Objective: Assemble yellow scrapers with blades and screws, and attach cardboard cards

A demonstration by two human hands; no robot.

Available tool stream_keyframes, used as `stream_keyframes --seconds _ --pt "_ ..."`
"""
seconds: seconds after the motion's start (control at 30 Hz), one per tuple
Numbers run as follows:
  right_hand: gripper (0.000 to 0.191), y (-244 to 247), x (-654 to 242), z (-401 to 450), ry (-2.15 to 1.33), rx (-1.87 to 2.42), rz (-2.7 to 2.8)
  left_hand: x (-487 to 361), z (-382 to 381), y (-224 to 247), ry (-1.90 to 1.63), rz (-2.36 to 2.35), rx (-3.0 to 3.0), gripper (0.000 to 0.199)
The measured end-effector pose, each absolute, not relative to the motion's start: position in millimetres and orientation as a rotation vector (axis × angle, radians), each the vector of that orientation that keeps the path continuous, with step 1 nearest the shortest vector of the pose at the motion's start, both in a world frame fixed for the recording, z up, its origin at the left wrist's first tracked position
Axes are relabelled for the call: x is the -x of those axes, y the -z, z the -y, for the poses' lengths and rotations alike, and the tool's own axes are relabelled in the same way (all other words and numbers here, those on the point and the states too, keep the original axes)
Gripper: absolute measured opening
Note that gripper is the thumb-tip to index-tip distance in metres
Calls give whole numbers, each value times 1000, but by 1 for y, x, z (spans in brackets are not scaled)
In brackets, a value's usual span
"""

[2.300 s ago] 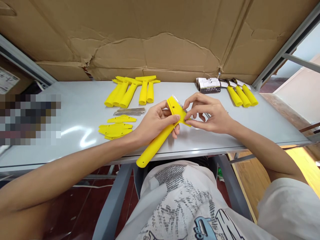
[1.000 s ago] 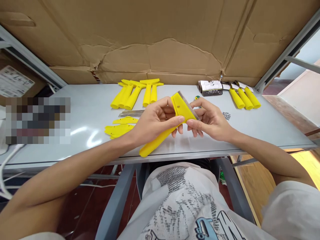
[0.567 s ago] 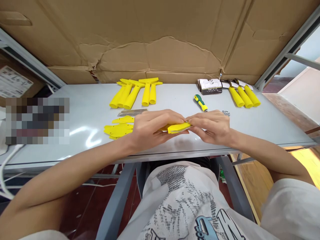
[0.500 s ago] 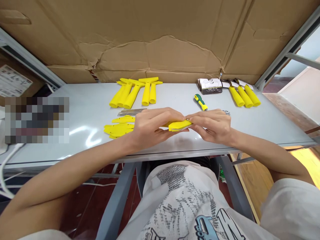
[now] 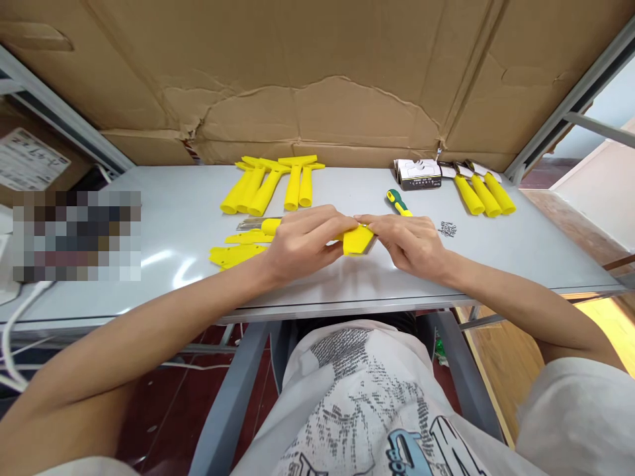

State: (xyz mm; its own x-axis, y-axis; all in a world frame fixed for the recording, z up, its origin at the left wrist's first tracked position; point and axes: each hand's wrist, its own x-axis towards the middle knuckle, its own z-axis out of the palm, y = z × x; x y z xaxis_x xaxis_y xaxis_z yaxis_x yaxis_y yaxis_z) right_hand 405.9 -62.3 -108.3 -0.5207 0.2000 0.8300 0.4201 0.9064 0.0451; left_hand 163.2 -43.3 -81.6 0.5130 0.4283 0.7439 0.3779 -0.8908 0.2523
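Observation:
Between my hands, above the table's front edge, is a yellow scraper (image 5: 357, 240) with a flat head and a round handle. My left hand (image 5: 310, 239) is wrapped round its handle, whose end sticks out on the left. My right hand (image 5: 409, 242) is closed at the right side of the head, fingertips pressing near a small shiny spot, perhaps a screw. A thin metallic edge shows along the head. Flat yellow plates (image 5: 238, 255) with small holes lie left of my left hand, thin metal blades (image 5: 251, 225) behind them. Small dark screws (image 5: 448, 229) lie beyond my right hand.
A green and yellow screwdriver (image 5: 397, 202) lies behind my right hand. Yellow T-shaped handles (image 5: 272, 188) stand at the back left. Folded printed cards (image 5: 419, 174) and several yellow-handled scrapers (image 5: 489, 195) are at the back right. A cardboard wall (image 5: 317, 106) closes the back.
The scraper has turned in my hands, so more of its head's flat face shows and its handle end appears on the left. My right hand has shifted slightly left, uncovering the screws.

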Motion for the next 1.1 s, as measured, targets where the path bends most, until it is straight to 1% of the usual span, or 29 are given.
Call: stream_keyframes --seconds 0.13,0.2,0.27,0.33,0.37,0.4,0.47,0.53,0.6,0.67,0.73,0.83,0.97,1.1 --pt "42 100 -410 57 240 456 2233 -157 31 90 -1437 -589 -2840 9" --pt "42 92 -421 48 230 569 2192 -153 22 94 -1447 -503 -2981 6" --pt "36 85 -435 35 225 859 2075 -149 16 95 -1385 -415 -3120 7" --pt "31 82 -449 20 169 1232 2027 -147 13 95 -1251 -357 -3207 13" --pt "36 84 -455 13 122 1392 2045 -146 12 94 -1184 -341 -3221 17" --pt "47 86 -460 7 72 1516 2085 -146 12 94 -1113 -336 -3221 19" --pt "64 93 -467 -4 -10 1634 2184 -148 13 93 -980 -358 -3175 23" --pt "69 98 -472 -11 -87 1617 2227 -151 16 94 -895 -387 -3100 25" --pt "70 97 -476 -15 -273 1492 2141 -155 19 95 -863 -398 -3054 27" --pt "73 92 -478 -15 -501 1266 1954 -159 22 97 -836 -370 -3060 29" --pt "71 84 -474 -9 -622 1022 1772 -163 24 97 -789 -330 -3097 32" --pt "67 75 -456 8 -622 840 1637 -167 26 98 -763 -297 -3126 32" --pt "76 76 -428 31 -661 814 1643 -169 26 98 -802 -263 -3127 30" --pt "73 80 -422 36 -652 807 1696 -169 26 98 -761 -243 -3238 34"
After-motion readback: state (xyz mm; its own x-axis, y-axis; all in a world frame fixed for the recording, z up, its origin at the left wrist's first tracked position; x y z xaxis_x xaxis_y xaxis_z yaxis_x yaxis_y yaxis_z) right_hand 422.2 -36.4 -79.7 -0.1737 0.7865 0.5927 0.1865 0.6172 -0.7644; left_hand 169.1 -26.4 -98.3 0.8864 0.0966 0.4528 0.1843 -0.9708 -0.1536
